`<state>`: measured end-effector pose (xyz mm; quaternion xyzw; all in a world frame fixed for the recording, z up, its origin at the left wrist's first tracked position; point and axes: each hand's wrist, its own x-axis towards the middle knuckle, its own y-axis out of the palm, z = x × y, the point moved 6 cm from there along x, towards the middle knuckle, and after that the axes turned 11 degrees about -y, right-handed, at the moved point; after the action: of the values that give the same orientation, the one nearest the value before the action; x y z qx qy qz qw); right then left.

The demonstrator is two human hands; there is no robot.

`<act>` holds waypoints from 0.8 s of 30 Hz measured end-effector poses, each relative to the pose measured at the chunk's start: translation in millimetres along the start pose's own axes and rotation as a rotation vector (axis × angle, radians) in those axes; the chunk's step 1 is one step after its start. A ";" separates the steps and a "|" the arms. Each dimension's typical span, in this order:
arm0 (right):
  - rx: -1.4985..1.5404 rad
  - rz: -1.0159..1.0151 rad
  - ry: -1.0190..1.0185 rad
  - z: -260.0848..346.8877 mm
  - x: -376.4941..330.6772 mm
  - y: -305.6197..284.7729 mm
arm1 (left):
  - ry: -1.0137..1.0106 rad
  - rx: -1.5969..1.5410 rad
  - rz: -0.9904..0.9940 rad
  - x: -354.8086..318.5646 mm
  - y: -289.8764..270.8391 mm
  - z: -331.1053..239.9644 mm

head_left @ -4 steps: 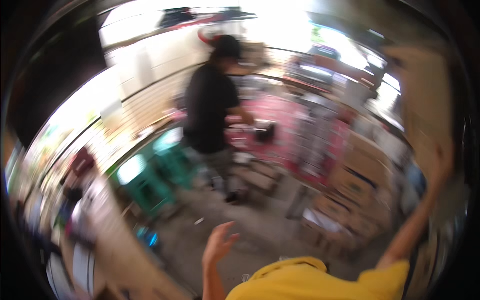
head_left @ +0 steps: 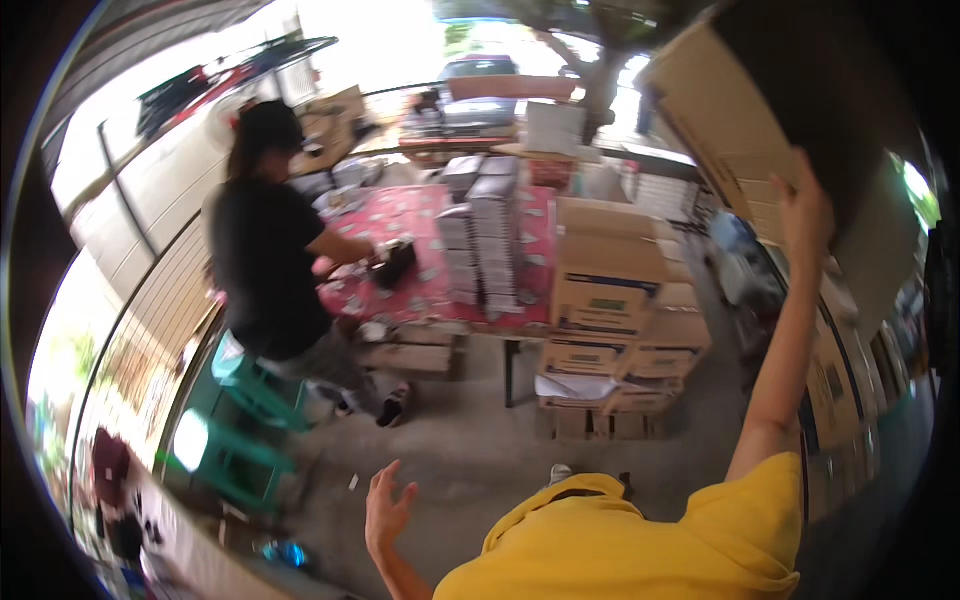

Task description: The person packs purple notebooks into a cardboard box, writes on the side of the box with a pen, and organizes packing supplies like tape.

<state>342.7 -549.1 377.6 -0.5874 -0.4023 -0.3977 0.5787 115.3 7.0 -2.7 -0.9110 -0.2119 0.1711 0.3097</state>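
Observation:
My right arm is raised at the upper right, and my right hand [head_left: 805, 208] grips the edge of a large cardboard box [head_left: 725, 115]. That box is tilted and held up high, its far side dark in shadow. Low in front of my yellow shirt, my left hand [head_left: 388, 508] hangs over the floor with its fingers apart and nothing in it. Nearest to my body, ahead, stands a stack of cardboard boxes [head_left: 605, 300], the top one with raised flaps.
A person in black [head_left: 265, 240] stands at a red-covered table [head_left: 425, 225], hands at a dark object [head_left: 393, 265]. Tall stacks of flat white packs [head_left: 490, 240] stand on it. Green stools [head_left: 235, 465] are at left. A wooden pallet [head_left: 600, 425] lies under the boxes.
My view has swung to the right, so the person, table and stools appear farther left. My right hand and the cardboard box appear higher and farther in from the right rim.

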 end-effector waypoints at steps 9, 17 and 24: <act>-0.254 0.396 0.055 -140.1 -88.1 58.9 | 0.282 0.130 0.204 65.8 102.5 -110.2; -0.092 0.447 0.076 -242.3 -131.0 221.1 | 0.351 0.018 0.380 115.9 240.1 -240.1; -0.033 0.650 0.033 -297.9 -131.5 437.2 | 0.306 -0.076 0.182 179.8 349.1 -336.0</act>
<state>702.8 -851.4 101.7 -0.6878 -0.1779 -0.2082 0.6722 515.2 -320.5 -5.6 -0.9528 -0.0854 0.0495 0.2872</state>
